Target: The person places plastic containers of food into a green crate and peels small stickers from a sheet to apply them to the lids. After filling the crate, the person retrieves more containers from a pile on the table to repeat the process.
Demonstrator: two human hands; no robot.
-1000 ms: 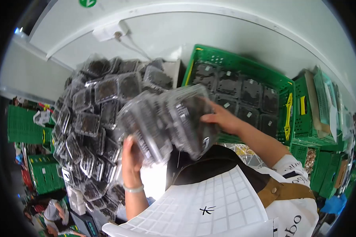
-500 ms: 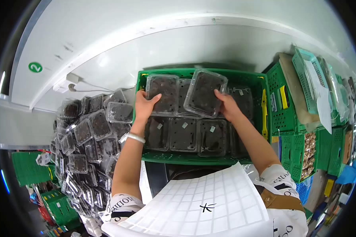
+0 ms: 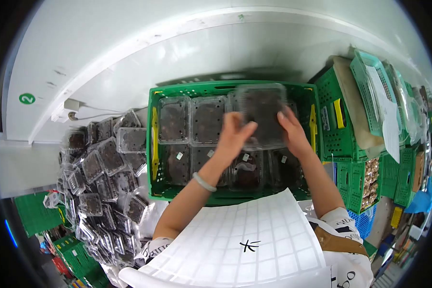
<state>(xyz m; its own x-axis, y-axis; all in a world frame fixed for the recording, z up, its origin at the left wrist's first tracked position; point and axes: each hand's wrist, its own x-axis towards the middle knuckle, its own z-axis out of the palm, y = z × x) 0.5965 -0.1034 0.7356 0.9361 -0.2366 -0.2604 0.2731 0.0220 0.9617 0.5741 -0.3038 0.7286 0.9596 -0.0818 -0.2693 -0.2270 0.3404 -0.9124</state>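
Note:
A clear plastic clamshell box point(image 3: 264, 113) with dark contents is held over the right part of a green crate point(image 3: 197, 196). My right hand point(image 3: 294, 134) grips its right side, with the thumb on top. My left hand point(image 3: 234, 139), blurred by motion, closes at its left edge with the thumb over the rim. Similar boxes stand in two rows in the crate, such as a back-left box point(image 3: 174, 120) and a front box with a small white label point(image 3: 247, 170).
A large heap of packed clear boxes point(image 3: 101, 192) lies left of the crate. At the right stand stacked green crates point(image 3: 355, 134), a turquoise basket point(image 3: 369, 96) and a crate of brown items point(image 3: 371, 182). A white wall point(image 3: 187, 53) rises behind.
My left hand has let go of the back-left box and moved right to the held box. That box is now straighter and farther right in the crate. The view has shifted slightly.

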